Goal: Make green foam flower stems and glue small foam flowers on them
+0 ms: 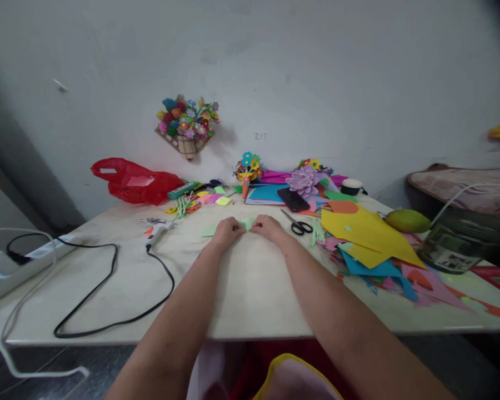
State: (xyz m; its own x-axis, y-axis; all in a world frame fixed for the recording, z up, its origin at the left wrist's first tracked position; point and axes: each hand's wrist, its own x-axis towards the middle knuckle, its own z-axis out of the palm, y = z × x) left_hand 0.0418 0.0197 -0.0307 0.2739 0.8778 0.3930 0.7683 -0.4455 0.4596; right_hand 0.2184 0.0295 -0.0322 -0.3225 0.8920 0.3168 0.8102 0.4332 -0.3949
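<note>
Between both hands, at the middle of the table, is a small pale green sheet of paper or thin foam. My left hand pinches its left end, and my right hand has its fingers closed on the right end. The fingertips partly cover the sheet. Another pale green piece lies flat just left of my left hand. Black-handled scissors rest to the right of my right hand, beside a bunch of thin green strips.
A glue gun with a black cord lies on the left. Coloured sheets and scraps, including a yellow sheet, cover the right side near a mango and a glass jar. A phone and red bag are farther back.
</note>
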